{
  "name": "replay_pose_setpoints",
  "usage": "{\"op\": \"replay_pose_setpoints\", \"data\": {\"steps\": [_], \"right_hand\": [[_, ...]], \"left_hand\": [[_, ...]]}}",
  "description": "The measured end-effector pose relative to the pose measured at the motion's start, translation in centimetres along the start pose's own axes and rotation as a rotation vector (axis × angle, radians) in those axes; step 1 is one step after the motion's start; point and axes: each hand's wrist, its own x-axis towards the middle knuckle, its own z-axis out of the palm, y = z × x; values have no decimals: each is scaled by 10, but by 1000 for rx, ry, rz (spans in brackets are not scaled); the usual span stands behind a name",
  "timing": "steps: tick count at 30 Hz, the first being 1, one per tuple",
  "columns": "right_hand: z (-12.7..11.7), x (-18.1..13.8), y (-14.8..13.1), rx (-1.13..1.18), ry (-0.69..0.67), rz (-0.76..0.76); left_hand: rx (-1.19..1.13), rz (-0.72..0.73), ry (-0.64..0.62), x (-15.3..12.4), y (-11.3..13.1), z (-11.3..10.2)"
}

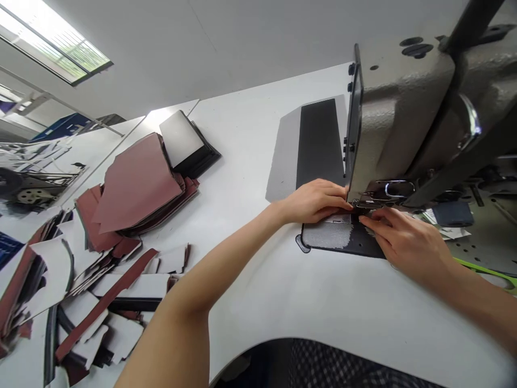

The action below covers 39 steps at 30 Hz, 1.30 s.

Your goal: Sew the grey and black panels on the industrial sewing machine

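My left hand [315,202] rests over the near end of a flat grey-and-black panel [319,145]. Its fingers are held together, their tips beside the presser foot of a sewing machine [388,124]. On the other side of the foot is my right hand [407,237], fingers bent and thumb and forefinger brought close together. What those fingertips pinch, if anything, is too dark and small to make out. Beneath both hands is the machine's worn metal bed plate [329,234]. The needle area is mostly hidden by the fingers and the machine head.
To the left lie a stack of reddish-brown cut pieces [139,180], a small black-and-white stack [183,143] and many loose scraps [105,307]. A bright green-handled tool [484,269] lies by my right wrist. The white tabletop [246,269] curves inward in front of me.
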Motion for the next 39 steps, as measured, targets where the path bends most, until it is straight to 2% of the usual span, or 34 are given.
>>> {"op": "replay_pose_setpoints", "data": {"steps": [3,5,7,9,10,12,14,16,21,25,28,32,39], "right_hand": [[-1,1,2,32,27,-17],[-4,0,3,61,28,-45],[-9,-2,4,93,16,-46],[-14,-4,5,124,1,4],[-17,-5,4,147,-17,39],[-22,-8,1,213,-70,110],[-28,-11,-5,289,-128,182],[-33,-15,-13,359,-163,267],[-42,-35,-35,564,-230,525],[-39,-50,-53,613,-209,654],[-35,-53,-61,513,-183,649],[-35,-51,-66,411,-147,581],[-40,-48,-72,331,-109,533]], "left_hand": [[-55,-28,-30,3,-10,-4],[-88,-133,27,0,-1,2],[-97,-307,122,-4,24,13],[-81,-521,207,-9,59,25],[-68,-607,219,-12,77,30],[-31,-661,161,-18,108,35],[34,-608,67,-24,127,36],[105,-510,3,-31,134,34],[167,-349,8,-41,126,36],[191,-267,28,-43,117,48],[234,-224,51,-44,113,53],[262,-186,21,-47,112,53],[180,-179,-16,-51,108,50]]}}
